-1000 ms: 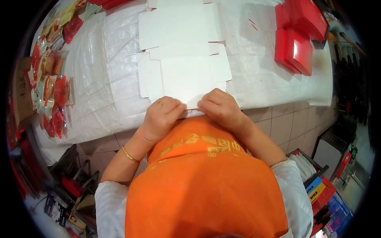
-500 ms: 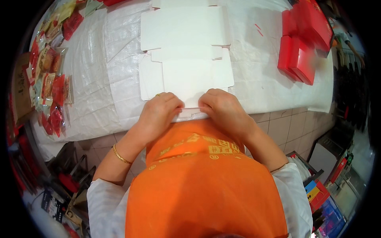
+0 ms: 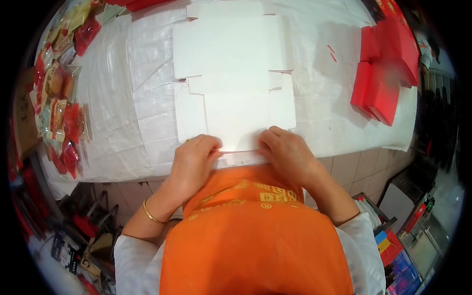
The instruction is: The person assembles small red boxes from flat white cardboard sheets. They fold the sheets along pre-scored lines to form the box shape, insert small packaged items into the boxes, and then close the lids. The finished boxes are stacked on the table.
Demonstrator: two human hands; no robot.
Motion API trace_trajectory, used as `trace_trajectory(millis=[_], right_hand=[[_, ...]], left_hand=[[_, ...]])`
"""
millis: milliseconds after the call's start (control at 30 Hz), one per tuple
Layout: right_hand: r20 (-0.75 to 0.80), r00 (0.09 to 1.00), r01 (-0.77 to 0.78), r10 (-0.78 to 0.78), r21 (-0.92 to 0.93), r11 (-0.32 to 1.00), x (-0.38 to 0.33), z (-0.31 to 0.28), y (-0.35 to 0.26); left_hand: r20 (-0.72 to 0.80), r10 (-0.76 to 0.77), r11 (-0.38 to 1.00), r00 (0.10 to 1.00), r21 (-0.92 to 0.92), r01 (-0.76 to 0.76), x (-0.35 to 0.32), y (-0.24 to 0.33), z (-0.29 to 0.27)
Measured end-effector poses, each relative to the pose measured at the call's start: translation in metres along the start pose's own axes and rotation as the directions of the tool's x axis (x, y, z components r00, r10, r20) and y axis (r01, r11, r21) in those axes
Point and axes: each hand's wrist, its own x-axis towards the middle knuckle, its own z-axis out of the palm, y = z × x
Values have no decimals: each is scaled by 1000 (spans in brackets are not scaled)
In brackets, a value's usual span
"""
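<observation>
A flat, unfolded white cardboard box (image 3: 231,51) lies lengthwise in front of me, its side flaps and cut slots spread out. My left hand (image 3: 194,158) pinches the left end of its near edge, fingers curled and thumb tucked in. At the right end of the same edge, my right hand (image 3: 287,153) grips with bent fingers. Between the two hands a narrow strip of the near flap shows, close against my orange apron (image 3: 255,236). The fingertips and the underside of the cardboard are partly hidden.
White woven sheeting (image 3: 108,98) covers the table. Several packaged snacks (image 3: 58,120) line the left side. Red boxes (image 3: 383,96) stand at the right, with two small red strips (image 3: 332,53) left of them. A cardboard carton (image 3: 27,113) sits beyond the left edge.
The whole view has shifted, so the table and box blank appear lower. Both hands stay at the near edge; the right fingers have turned slightly at the flap's crease.
</observation>
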Motion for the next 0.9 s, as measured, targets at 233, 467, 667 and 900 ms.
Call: trace_trajectory(millis=[233, 467, 667, 900], right_hand=[[256, 965, -47, 63, -71, 996, 25, -16, -1], [165, 986, -26, 23, 12, 1000, 25, -11, 2], [-9, 951, 296, -310, -264, 918, 5, 4, -11], [-273, 826, 316, -493, -500, 806, 0, 43, -25]], left_hand=[[126, -50, 999, 991, 14, 48, 14, 5, -6], [109, -21, 1000, 994, 5, 21, 20, 0, -8], [42, 63, 992, 997, 109, -67, 9, 5, -3], [-137, 240, 958, 961, 194, -211, -2, 38, -1]])
